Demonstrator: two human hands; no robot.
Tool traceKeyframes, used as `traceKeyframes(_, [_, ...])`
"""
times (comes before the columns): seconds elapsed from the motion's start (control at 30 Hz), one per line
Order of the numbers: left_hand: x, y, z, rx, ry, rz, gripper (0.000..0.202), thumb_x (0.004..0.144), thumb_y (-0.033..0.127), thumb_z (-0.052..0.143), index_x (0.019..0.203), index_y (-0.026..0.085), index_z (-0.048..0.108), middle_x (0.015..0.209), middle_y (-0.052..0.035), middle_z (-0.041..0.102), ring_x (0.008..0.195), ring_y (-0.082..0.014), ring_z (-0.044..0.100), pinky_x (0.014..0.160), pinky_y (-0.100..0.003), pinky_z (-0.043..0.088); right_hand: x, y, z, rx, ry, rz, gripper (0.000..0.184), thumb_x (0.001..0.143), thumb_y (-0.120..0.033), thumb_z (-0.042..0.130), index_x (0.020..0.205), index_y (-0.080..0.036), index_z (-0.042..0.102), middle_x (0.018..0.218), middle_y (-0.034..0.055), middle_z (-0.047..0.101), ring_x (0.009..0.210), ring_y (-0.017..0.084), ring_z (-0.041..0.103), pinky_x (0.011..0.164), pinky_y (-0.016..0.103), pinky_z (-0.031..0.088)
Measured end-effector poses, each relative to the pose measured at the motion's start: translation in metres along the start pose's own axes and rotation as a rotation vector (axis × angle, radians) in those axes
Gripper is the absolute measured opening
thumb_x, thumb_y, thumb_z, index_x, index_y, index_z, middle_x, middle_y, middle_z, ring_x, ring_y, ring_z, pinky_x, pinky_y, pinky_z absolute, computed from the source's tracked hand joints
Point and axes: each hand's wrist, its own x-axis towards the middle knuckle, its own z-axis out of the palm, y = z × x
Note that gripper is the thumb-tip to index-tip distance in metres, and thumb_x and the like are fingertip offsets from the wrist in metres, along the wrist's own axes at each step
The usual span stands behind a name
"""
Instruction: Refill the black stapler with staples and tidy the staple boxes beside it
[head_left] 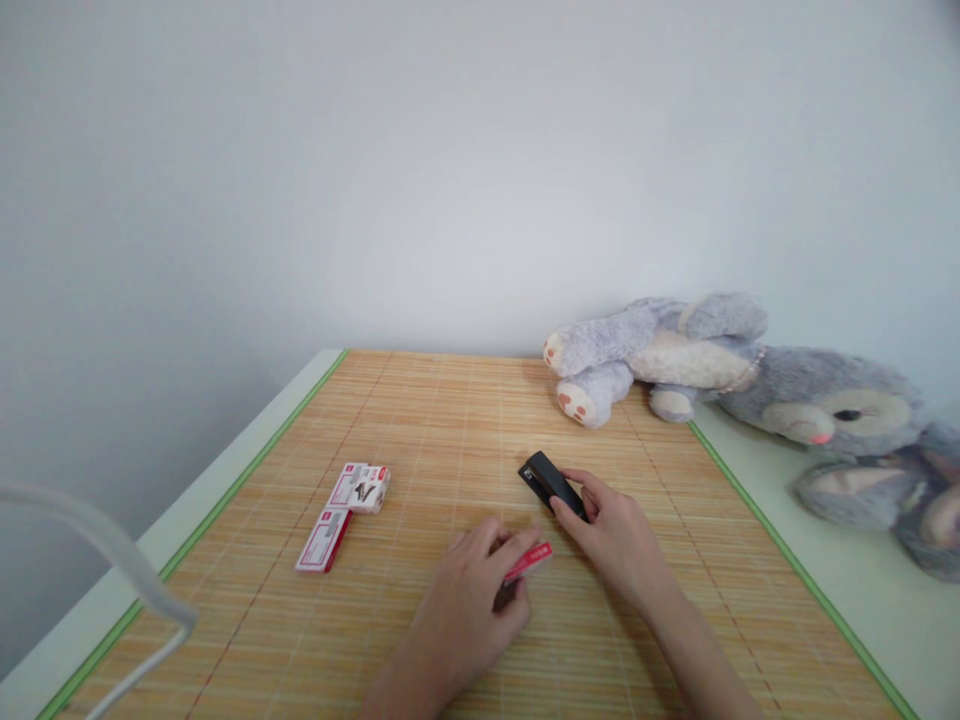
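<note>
A black stapler [551, 482] lies slantwise on the bamboo mat, and my right hand [611, 530] grips its near end with thumb and fingers. To the left of it, lower on the mat, my left hand [472, 600] is closed around a small red box [529, 562] with white lettering. Most of that box is hidden by my fingers. Farther left lie a small white-and-red box [369, 488] with a dark printed picture and, touching its near left side, another small box [322, 540] with a pink-framed label and a dark red side.
A grey plush toy [675, 360] lies on its side along the back right, reaching past the edge of the bamboo mat [450, 420]. A white curved cable or arm [112, 560] crosses the lower left. A pale wall [420, 180] stands behind the table.
</note>
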Motion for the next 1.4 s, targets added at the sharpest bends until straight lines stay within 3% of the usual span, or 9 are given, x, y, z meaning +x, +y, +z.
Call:
traceKeyframes(0.13, [0.001,-0.009,0.007,0.045,0.118,-0.053,0.064,0.093,0.018,0.054,0.155,0.034,0.046,0.121,-0.0052,0.073,0.107,-0.0270,0.067,0.098,-0.047,0.052,-0.001,-0.002,0.000,0.005,0.008,0.009,0.042,0.093,-0.045,0.061,0.130,-0.026,0.070,0.057,-0.0075,0.047,0.056,0.017,0.054,0.057,0.029,0.032])
traceKeyframes(0.3, [-0.003,-0.007,0.006,0.058,0.126,-0.140,0.045,0.099,0.032,0.056,0.143,0.026,0.058,0.120,-0.0074,0.076,0.107,-0.0288,0.071,0.098,-0.050,0.051,-0.001,0.000,0.001,0.029,0.003,0.012,0.040,0.093,-0.044,0.060,0.126,-0.024,0.071,0.058,-0.0064,0.050,0.056,0.017,0.053,0.057,0.029,0.031])
traceKeyframes(0.43, [-0.011,-0.008,0.000,0.032,0.082,-0.152,0.069,0.085,0.047,0.078,0.147,0.026,0.055,0.134,-0.0089,0.072,0.120,-0.0327,0.067,0.107,-0.053,0.047,-0.003,0.004,0.002,0.070,-0.041,0.064,0.032,0.091,-0.046,0.062,0.106,-0.020,0.074,0.059,-0.0040,0.053,0.056,0.018,0.052,0.055,0.029,0.030])
traceKeyframes(0.53, [-0.012,-0.013,-0.003,0.008,0.033,-0.135,0.079,0.079,0.042,0.085,0.149,0.030,0.052,0.143,-0.0068,0.067,0.127,-0.0320,0.063,0.112,-0.051,0.044,-0.008,0.003,0.000,0.152,-0.095,0.095,0.030,0.091,-0.048,0.064,0.100,-0.021,0.071,0.058,-0.0047,0.051,0.055,0.017,0.048,0.055,0.029,0.029])
traceKeyframes(0.7, [-0.002,-0.019,-0.009,0.048,0.046,-0.147,0.062,0.087,0.039,0.077,0.145,0.033,0.056,0.130,-0.0046,0.071,0.119,-0.0306,0.065,0.103,-0.049,0.045,-0.018,-0.002,0.000,0.358,-0.233,0.129,0.032,0.091,-0.050,0.067,0.102,-0.020,0.066,0.058,-0.0083,0.042,0.054,0.014,0.041,0.054,0.027,0.027])
traceKeyframes(0.93, [0.006,-0.023,-0.015,0.069,0.065,-0.094,0.065,0.080,0.029,0.079,0.141,0.035,0.057,0.131,-0.0025,0.067,0.121,-0.0283,0.061,0.102,-0.045,0.043,-0.034,-0.001,0.030,0.730,-0.344,0.203,0.050,0.094,-0.067,0.062,0.115,-0.022,0.050,0.056,-0.0128,0.044,0.041,0.009,0.039,0.041,0.022,0.027])
traceKeyframes(1.13, [0.005,-0.023,-0.006,0.081,0.072,-0.110,0.069,0.075,0.043,0.087,0.138,0.033,0.059,0.127,-0.0033,0.067,0.118,-0.0298,0.059,0.102,-0.046,0.042,-0.040,-0.007,0.047,0.870,-0.438,0.191,0.052,0.096,-0.070,0.058,0.115,-0.025,0.040,0.055,-0.0116,0.056,0.040,0.012,0.053,0.041,0.022,0.045])
traceKeyframes(1.4, [0.012,-0.029,-0.006,0.066,0.055,-0.137,0.075,0.066,0.051,0.095,0.131,0.032,0.063,0.124,-0.0024,0.069,0.116,-0.0302,0.061,0.098,-0.045,0.043,-0.042,-0.006,0.045,0.855,-0.446,0.170,0.046,0.099,-0.065,0.059,0.111,-0.025,0.040,0.057,-0.0118,0.058,0.040,0.009,0.054,0.039,0.018,0.042])
